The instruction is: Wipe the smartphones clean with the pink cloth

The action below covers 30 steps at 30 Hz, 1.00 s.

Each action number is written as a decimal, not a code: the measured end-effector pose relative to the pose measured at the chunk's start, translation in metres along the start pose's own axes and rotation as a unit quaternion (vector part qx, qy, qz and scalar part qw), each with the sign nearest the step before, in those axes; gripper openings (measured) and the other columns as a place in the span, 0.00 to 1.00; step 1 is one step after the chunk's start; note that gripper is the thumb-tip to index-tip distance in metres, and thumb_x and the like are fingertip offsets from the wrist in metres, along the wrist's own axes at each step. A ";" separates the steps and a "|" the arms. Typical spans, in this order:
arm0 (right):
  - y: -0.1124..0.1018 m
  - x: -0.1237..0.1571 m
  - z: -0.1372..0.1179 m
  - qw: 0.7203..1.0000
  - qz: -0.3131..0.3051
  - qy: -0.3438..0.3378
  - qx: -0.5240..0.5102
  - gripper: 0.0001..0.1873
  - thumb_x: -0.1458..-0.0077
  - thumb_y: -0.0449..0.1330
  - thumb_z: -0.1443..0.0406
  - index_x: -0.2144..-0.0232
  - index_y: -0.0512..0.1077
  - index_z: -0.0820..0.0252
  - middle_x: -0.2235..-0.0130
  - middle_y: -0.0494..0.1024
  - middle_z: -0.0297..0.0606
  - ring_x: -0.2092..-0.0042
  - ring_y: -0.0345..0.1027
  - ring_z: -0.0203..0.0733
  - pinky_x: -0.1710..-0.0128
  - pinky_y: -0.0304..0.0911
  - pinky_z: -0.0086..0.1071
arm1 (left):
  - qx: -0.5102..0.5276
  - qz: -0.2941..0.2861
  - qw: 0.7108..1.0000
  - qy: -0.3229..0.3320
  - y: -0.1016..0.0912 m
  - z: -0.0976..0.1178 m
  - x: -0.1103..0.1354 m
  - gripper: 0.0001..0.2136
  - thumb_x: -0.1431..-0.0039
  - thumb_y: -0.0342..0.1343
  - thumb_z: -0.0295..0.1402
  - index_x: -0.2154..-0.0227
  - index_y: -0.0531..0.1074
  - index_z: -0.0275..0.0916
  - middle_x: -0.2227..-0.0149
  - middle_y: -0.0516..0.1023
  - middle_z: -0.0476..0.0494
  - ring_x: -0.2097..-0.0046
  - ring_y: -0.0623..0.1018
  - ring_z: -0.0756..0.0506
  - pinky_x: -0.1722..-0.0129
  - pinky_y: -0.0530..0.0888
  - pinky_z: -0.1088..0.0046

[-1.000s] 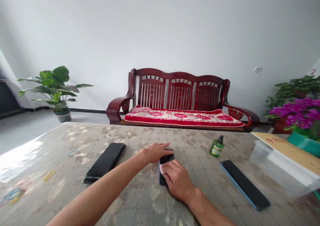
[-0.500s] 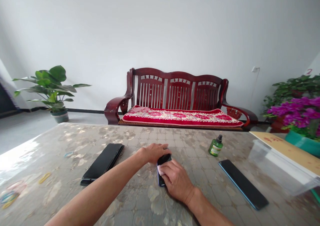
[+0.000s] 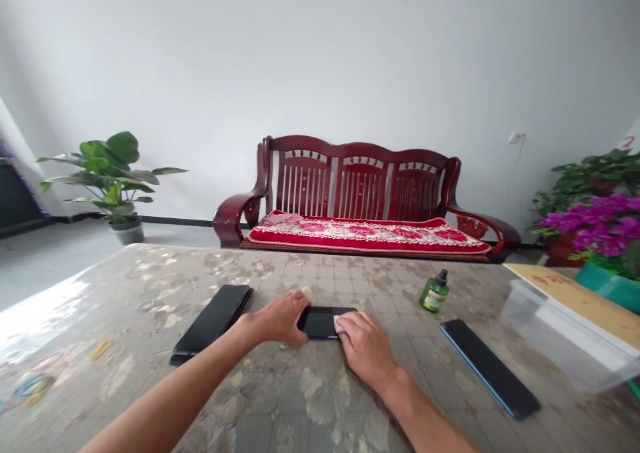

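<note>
A dark smartphone (image 3: pixel 321 323) with a blue edge lies crosswise on the table in front of me. My left hand (image 3: pixel 285 316) holds its left end, thumb at the near edge and fingers at the far edge. On its right end, my right hand (image 3: pixel 366 343) presses a small folded pale pink wipe (image 3: pixel 339 323), pinched under the fingertips. Most of the wipe is hidden by the fingers. To the left, by my forearm, lies a stack of black phones (image 3: pixel 213 321). A blue-edged phone (image 3: pixel 490 367) lies screen up on the right.
A green spray bottle (image 3: pixel 435 291) stands right of my hands. Further right are a clear plastic box (image 3: pixel 555 339) with a tan board (image 3: pixel 575 299) on top and a flower pot (image 3: pixel 607 285). Rubber bands (image 3: pixel 35 387) lie at the left. A wooden bench (image 3: pixel 360 179) stands beyond the table.
The phone between my hands has turned from lengthwise to crosswise. My left hand has moved from its far end to its left end; my right hand has shifted right with the wipe.
</note>
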State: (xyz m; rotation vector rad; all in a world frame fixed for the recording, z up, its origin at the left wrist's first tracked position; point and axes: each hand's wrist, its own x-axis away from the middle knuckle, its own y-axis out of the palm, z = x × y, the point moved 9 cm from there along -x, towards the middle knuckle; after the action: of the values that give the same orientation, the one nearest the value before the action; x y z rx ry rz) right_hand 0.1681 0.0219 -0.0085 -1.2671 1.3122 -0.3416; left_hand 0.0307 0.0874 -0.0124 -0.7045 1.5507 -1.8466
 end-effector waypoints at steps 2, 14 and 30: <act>0.000 -0.001 0.006 1.000 0.006 0.006 0.006 0.10 0.40 0.56 0.71 0.61 0.75 0.54 0.60 0.79 0.36 0.56 0.68 0.44 0.55 0.62 0.38 | 0.009 0.029 0.999 -0.031 0.001 0.005 0.010 0.19 0.54 0.61 0.38 0.58 0.73 0.36 0.55 0.73 0.37 0.52 0.74 0.37 0.51 0.72 0.63; -0.001 -0.003 0.037 0.997 0.019 0.045 0.063 0.12 0.39 0.54 0.69 0.59 0.76 0.52 0.58 0.80 0.38 0.57 0.70 0.45 0.56 0.62 0.39 | 0.130 0.085 0.985 -0.068 0.030 0.034 0.047 0.21 0.45 0.61 0.35 0.47 0.69 0.45 0.53 0.72 0.44 0.50 0.72 0.41 0.51 0.69 0.68; 0.027 -0.017 0.021 0.994 0.023 0.062 -0.084 0.16 0.40 0.52 0.70 0.55 0.76 0.55 0.55 0.79 0.40 0.52 0.71 0.45 0.50 0.67 0.39 | 0.068 0.110 0.991 0.039 0.034 0.073 0.056 0.10 0.39 0.60 0.32 0.55 0.73 0.45 0.52 0.74 0.45 0.52 0.73 0.42 0.50 0.72 0.66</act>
State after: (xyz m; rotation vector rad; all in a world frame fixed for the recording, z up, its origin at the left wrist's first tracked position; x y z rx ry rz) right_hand 0.1688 0.0555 -0.0269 -1.3705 1.4990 -0.2853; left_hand 0.0509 -0.0063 -0.0331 -0.3868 1.4698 -1.8119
